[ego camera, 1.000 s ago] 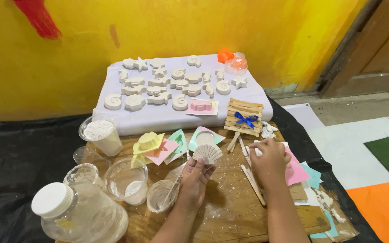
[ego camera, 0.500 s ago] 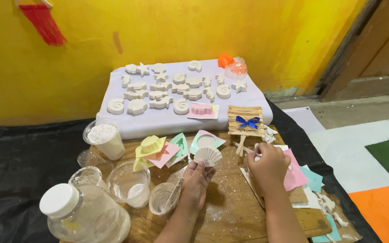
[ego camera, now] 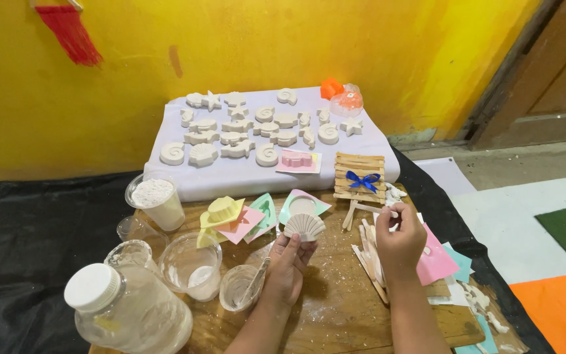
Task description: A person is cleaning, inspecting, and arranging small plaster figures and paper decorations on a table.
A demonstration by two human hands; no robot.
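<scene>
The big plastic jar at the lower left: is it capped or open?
Capped. The plastic jar lies tilted toward the camera with its white lid covering the mouth.

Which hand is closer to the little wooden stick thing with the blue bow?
The right hand. It sits just below the stick frame with the blue bow, fingers almost at its legs. The left hand is farther off to the left, holding a white shell.

Left hand (ego camera: 287, 265) raised, fingers pinched closed; right hand (ego camera: 397, 241) curled closed, both forearms extended forward.
</scene>
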